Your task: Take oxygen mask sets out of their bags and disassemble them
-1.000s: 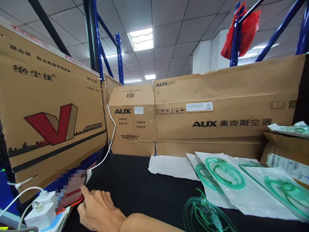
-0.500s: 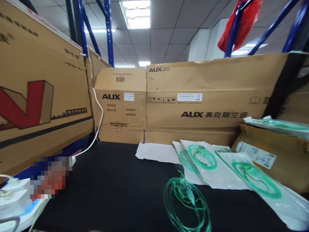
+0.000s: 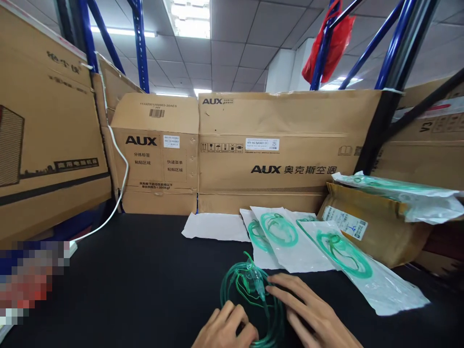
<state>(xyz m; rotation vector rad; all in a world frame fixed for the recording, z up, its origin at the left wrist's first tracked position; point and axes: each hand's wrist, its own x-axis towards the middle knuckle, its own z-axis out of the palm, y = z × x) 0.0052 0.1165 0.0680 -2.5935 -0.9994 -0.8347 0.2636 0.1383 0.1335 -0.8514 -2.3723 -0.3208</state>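
A coil of translucent green tubing point(image 3: 277, 319) lies on the black table, with a clear plastic fitting point(image 3: 258, 282) and thin bright-green strands near its top. My left hand point(image 3: 228, 328) is at the coil's lower left, its fingers curled in around the tubing; the fingertips are partly hidden. At the coil's right side my right hand point(image 3: 311, 311) has its fingers stretched and apart, the tips touching or very close to the fitting and the outer loops.
Several clear-and-white packets point(image 3: 281, 237) with green tubing lie at the right. Another packet point(image 3: 395, 186) rests on a brown box point(image 3: 384, 237). A white sheet point(image 3: 215, 227) lies before cardboard walls point(image 3: 268, 169). A white cable point(image 3: 125, 179) runs down at left.
Both my hands have come into view from below and reached the tubing coil. The view has swung to the right, so everything sits further left.
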